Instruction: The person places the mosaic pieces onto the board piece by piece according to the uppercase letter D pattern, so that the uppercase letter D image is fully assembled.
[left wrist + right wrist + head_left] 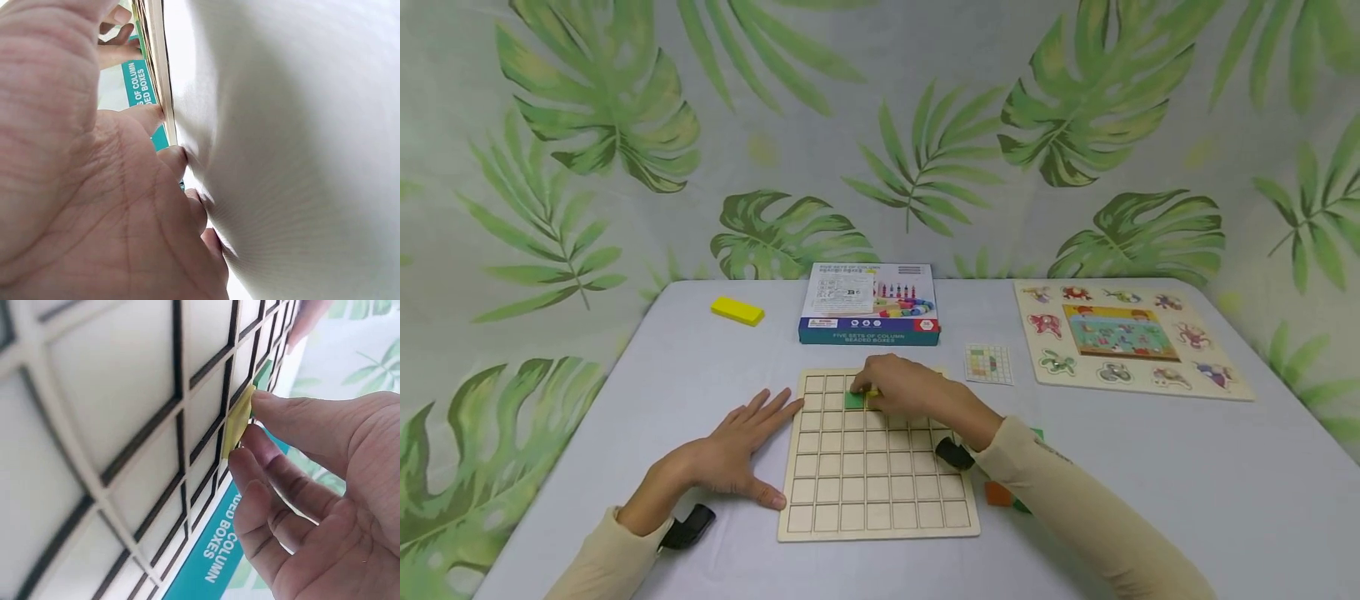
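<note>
A wooden grid board [853, 489] with square cells lies flat on the white table. In its upper part sits a green square tile [853, 401]. My right hand [910, 390] is over the board just right of that tile. Between its thumb and fingers it pinches a yellow tile [237, 422], tilted against a cell beside the green one. My left hand [733, 454] rests at the board's left edge, fingers spread; thumb and fingertips are right at the rim. In the left wrist view its palm [106, 206] fills the left side.
An orange tile [997, 493] and green tiles lie right of the board, partly hidden by the right sleeve [1075, 500]. Behind are a yellow block [737, 311], a boxed toy set [868, 336], a pattern card [988, 364] and an animal puzzle board [1045, 354].
</note>
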Demonstrator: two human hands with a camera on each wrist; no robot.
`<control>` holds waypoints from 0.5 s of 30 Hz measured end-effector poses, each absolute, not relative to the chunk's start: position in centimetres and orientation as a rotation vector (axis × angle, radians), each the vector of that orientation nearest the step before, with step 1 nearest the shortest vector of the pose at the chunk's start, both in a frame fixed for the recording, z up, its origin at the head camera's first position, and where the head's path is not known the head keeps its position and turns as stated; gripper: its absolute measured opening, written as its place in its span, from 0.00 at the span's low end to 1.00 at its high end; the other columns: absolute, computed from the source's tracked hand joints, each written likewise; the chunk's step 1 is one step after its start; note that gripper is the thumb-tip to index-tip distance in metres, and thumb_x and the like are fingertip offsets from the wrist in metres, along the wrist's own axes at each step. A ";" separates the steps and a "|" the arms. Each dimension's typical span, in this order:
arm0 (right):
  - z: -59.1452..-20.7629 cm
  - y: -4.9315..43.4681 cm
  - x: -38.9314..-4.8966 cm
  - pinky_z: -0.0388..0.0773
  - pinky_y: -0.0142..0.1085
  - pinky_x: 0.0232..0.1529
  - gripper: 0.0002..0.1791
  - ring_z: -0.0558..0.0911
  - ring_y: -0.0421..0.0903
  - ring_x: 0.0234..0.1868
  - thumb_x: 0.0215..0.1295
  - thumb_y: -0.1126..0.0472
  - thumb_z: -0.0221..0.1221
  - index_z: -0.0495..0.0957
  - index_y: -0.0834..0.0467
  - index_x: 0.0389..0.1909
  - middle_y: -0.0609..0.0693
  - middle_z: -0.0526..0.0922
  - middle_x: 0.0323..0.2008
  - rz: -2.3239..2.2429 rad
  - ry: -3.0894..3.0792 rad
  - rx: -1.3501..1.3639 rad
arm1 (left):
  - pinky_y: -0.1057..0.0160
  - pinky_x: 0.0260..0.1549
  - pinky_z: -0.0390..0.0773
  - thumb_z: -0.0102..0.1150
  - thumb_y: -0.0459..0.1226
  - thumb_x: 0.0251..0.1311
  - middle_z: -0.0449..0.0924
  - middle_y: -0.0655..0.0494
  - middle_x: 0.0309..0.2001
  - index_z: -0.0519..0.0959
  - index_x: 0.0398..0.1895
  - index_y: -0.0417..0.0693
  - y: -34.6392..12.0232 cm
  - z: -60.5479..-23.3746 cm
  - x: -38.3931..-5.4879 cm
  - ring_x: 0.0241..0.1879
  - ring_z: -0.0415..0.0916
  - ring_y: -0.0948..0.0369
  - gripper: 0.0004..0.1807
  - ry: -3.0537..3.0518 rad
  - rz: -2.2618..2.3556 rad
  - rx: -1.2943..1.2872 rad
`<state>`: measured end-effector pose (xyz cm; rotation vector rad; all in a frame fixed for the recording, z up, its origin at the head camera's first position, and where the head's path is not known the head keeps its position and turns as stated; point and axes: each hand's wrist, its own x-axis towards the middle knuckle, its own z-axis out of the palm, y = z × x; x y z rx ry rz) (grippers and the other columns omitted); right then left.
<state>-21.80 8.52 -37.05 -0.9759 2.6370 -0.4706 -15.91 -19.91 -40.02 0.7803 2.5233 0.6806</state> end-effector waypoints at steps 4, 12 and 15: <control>-37.0 9.3 -21.3 0.80 0.41 0.54 0.20 0.81 0.47 0.52 0.68 0.64 0.63 0.79 0.59 0.60 0.52 0.83 0.50 -0.493 2.661 -0.956 | 0.28 0.70 0.37 0.78 0.62 0.38 0.38 0.41 0.81 0.46 0.81 0.48 -19.8 -40.1 -15.9 0.78 0.28 0.36 0.71 2.532 0.672 0.785; -37.0 11.8 -20.2 0.80 0.38 0.48 0.17 0.82 0.43 0.44 0.69 0.61 0.61 0.81 0.55 0.58 0.48 0.84 0.49 -0.572 2.662 -0.909 | 0.28 0.69 0.37 0.77 0.64 0.38 0.38 0.41 0.81 0.46 0.81 0.47 -20.0 -40.3 -15.8 0.78 0.29 0.35 0.71 2.535 0.670 0.819; -36.6 13.1 -19.7 0.80 0.36 0.45 0.16 0.82 0.42 0.42 0.69 0.61 0.61 0.81 0.57 0.56 0.49 0.85 0.48 -0.588 2.642 -0.930 | 0.29 0.70 0.37 0.77 0.63 0.38 0.38 0.41 0.81 0.46 0.81 0.48 -20.0 -40.2 -15.8 0.78 0.29 0.35 0.71 2.537 0.676 0.815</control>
